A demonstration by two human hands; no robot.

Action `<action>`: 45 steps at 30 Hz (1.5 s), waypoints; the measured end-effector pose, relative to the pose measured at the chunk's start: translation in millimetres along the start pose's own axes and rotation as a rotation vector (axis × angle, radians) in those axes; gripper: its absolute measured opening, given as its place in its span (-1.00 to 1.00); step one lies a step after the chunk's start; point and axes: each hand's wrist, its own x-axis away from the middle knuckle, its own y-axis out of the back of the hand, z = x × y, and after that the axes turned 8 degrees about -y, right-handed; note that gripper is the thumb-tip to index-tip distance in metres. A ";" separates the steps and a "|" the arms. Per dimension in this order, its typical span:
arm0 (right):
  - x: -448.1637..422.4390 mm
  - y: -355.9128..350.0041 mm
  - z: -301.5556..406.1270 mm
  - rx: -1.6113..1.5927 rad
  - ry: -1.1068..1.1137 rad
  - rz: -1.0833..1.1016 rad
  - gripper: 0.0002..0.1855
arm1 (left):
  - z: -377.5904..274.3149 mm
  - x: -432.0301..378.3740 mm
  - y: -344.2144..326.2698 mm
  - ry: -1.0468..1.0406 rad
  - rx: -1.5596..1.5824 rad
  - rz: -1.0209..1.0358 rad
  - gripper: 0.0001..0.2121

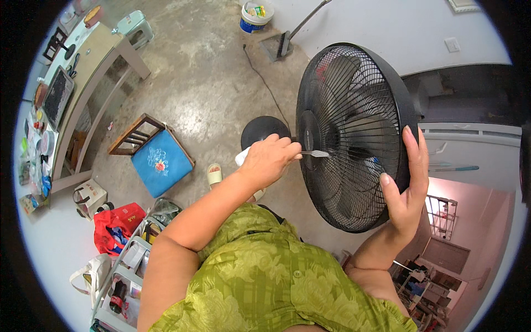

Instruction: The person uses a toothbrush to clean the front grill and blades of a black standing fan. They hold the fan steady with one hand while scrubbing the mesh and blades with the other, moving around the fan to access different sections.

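Observation:
A black standing fan (348,137) has its round wire guard turned to the left, with its blades visible through the wires. My left hand (274,159) is closed around a slim, brush-like tool, whose pale, flattened tip (318,153) is at the front guard beside the hub. A white thing (242,157) shows at the other side of this hand; whether it is part of the tool cannot be told. With fingers along the outer rim and thumb on the front guard, my right hand (404,182) grips the fan's head. The round black base (265,130) is partly hidden behind my left hand.
A power cord (265,81) runs across the floor from near the base. A wooden chair with a blue cushion (161,164) stands left. Farther off are a cluttered table (97,62), a bucket (256,18) and a dustpan (271,46). A loaded rack (124,269) is at lower left.

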 end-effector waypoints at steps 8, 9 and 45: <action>-6.4 -2.7 1.5 -0.020 0.002 -0.008 -0.24 | -7.1 -27.3 -1.4 -0.108 0.035 -0.118 -0.84; -5.5 -2.7 0.8 -0.033 -0.009 -0.018 -0.24 | -13.5 -33.9 -0.1 -0.132 0.048 -0.130 -0.84; -1.8 1.8 -2.8 -0.013 -0.017 0.018 -0.19 | 1.0 -18.3 2.6 0.010 0.014 0.036 -0.85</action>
